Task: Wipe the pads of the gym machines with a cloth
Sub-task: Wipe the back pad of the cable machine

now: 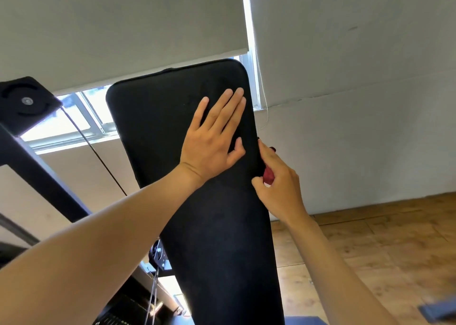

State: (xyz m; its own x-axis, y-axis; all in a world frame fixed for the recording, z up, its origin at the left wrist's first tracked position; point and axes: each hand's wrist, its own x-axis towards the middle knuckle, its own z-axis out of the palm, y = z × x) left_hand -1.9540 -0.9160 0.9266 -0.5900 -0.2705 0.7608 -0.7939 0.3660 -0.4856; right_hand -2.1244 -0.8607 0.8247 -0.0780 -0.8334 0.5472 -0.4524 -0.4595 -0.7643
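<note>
A long black back pad (158,117) of a gym machine rises tilted through the middle of the view. My left hand (213,137) lies flat on its upper front face, fingers straight and pointing up. My right hand (278,184) is at the pad's right edge and grips a red cloth (268,175) against that edge. Only a small part of the cloth shows between my fingers and the pad.
The machine's black frame (29,161) with a pulley (27,101) and cable (98,149) stands at the left. A window with a grey roller blind (123,28) is behind the pad. A white wall and wooden floor (382,245) lie to the right.
</note>
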